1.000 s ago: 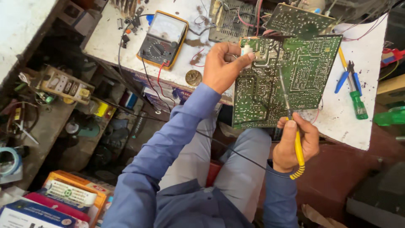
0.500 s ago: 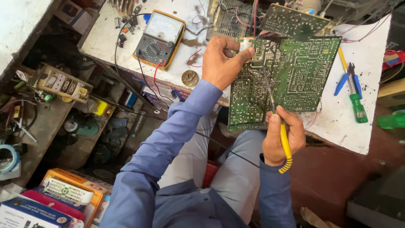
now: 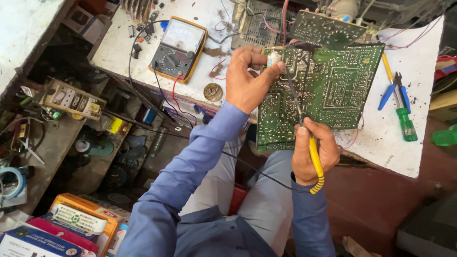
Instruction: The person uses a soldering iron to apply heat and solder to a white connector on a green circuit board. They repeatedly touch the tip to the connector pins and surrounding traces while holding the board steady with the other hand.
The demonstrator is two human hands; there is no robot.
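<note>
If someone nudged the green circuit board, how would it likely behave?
The green circuit board looks thin and flat, so it is probably stiff and light. It overhangs the white workbench edge and is steadied by the left hand, so a push might tip it off.

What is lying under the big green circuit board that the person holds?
The green circuit board rests partly on the white workbench; its lower left corner overhangs the grey trousers. Wires peek out at its right edge. Whatever else lies beneath is covered.
</note>
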